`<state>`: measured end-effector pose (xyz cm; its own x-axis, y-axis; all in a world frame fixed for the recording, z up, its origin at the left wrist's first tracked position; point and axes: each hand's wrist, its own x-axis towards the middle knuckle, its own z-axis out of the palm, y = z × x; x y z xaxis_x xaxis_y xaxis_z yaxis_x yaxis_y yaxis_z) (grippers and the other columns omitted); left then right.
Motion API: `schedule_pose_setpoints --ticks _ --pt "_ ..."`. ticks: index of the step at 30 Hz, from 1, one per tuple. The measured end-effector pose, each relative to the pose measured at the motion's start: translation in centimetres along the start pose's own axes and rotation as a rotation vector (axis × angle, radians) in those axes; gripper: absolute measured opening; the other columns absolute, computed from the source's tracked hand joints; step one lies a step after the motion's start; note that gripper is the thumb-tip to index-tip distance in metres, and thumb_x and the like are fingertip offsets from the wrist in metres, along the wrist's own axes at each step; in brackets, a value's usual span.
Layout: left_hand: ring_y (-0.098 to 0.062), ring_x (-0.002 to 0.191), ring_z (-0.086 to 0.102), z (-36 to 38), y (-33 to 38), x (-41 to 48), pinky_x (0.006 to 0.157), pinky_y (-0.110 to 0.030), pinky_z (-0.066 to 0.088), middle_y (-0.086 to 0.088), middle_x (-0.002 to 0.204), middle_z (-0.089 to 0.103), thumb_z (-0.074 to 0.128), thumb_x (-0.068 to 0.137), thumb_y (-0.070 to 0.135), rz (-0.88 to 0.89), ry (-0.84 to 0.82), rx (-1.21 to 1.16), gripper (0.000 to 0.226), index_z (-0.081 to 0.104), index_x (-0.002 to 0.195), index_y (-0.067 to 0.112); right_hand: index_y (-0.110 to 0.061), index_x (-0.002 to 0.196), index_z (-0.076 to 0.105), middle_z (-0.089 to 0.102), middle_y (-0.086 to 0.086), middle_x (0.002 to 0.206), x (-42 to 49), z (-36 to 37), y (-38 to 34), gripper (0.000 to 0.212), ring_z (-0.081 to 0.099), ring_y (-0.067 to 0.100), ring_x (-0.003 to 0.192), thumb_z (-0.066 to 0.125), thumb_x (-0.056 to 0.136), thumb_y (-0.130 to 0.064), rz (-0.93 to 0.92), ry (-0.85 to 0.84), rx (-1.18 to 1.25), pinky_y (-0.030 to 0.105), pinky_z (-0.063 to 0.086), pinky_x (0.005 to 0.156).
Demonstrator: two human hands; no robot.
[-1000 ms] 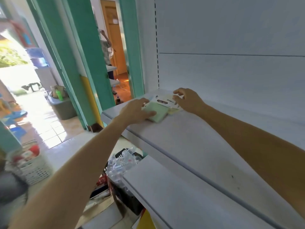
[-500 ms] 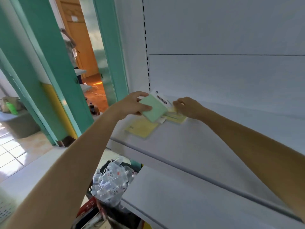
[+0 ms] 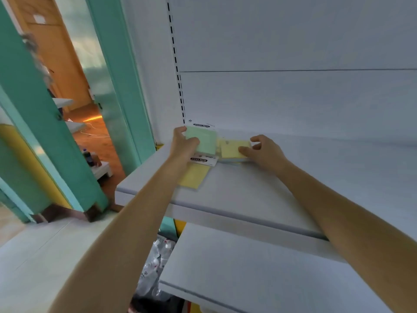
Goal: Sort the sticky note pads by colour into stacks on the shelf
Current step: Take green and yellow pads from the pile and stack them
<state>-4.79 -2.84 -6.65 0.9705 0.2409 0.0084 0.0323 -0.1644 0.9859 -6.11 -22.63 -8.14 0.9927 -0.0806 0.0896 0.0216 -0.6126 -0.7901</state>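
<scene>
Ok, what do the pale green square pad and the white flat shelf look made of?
Pale green square pad, gripped by the left hand: matte paper, flat even colour; its white printed header card suggests retail packaging, wrap not discernible. White flat shelf: probably painted sheet metal, smooth satin surface, folded front lip, slotted upright behind.

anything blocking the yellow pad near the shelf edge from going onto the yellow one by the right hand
Yes, two things. The left hand, gripping the green pad, reaches over the near yellow pad, and the right hand touches the top of the far yellow pad. Nothing else shows between them.
</scene>
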Motion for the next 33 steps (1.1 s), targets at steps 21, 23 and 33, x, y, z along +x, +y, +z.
schedule_pose_setpoints --ticks 21,23,33 --pt "-0.022 0.094 0.052 -1.1 -0.1 -2.3 0.080 -0.033 0.044 -0.003 0.108 0.047 0.048 0.084 0.001 0.161 -0.071 0.123 0.055 0.031 0.135 0.015 -0.019 0.143 0.022 0.041 0.016 0.142 -3.8 -1.9 -0.3 0.074 0.031 0.036 0.133 0.039 0.085 -0.062 0.121 0.070 -0.594 0.044 0.023 0.110" --pt "-0.022 0.094 0.052 -1.1 0.0 -2.8 0.076 -0.031 0.045 -0.003 0.108 0.047 0.049 0.084 0.001 0.165 -0.074 0.118 0.055 0.031 0.135 0.015 -0.020 0.141 0.025 0.045 0.014 0.139 -4.6 -1.0 -0.4 0.074 0.034 0.036 0.132 0.043 0.083 -0.063 0.136 0.043 -0.540 0.043 0.022 0.109" --pt "-0.021 0.088 0.052 -0.6 0.5 -4.0 0.072 -0.029 0.046 0.003 0.093 0.047 0.052 0.084 0.001 0.203 -0.067 0.088 0.059 0.030 0.137 0.017 -0.020 0.132 0.045 0.046 0.013 0.133 -5.4 -0.9 -0.5 0.056 0.053 0.028 0.112 0.056 0.081 -0.001 -0.108 0.083 0.039 0.028 0.043 0.082"
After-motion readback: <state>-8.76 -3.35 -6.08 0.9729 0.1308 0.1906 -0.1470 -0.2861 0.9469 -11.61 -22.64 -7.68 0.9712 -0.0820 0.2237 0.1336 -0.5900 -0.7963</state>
